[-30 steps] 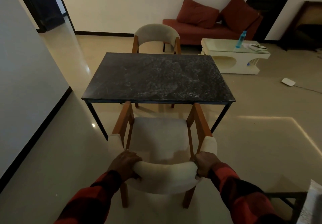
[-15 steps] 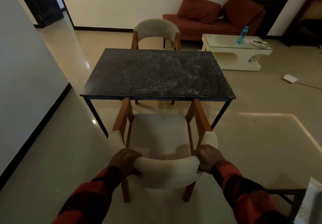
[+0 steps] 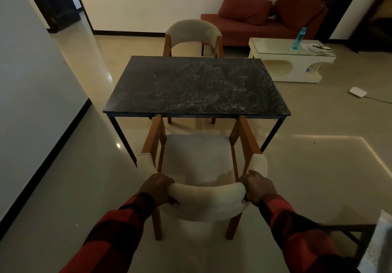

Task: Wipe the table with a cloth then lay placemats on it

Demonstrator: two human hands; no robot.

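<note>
Centre of frame: dark stone-topped table [image 3: 197, 86] on thin black legs, top bare. Near chair [image 3: 201, 162] sits at the table's lower edge, wooden arm tips just under the tabletop rim.

Left hand [image 3: 158, 188]: fingers curled round the left end of the chair's padded cream backrest, firm grip. Right hand [image 3: 257, 186]: fingers curled over the right end of the same backrest, firm grip. Both sleeves red-and-black check.

Second chair [image 3: 193, 37] at the table's far side, upper centre. Upper right: red sofa [image 3: 261, 24] with two cushions; low white coffee table [image 3: 297, 64] carrying a blue bottle [image 3: 298, 38]. Lower right corner: pale blurred object on a dark frame, cannot identify. No cloth or placemat identifiable.
</note>
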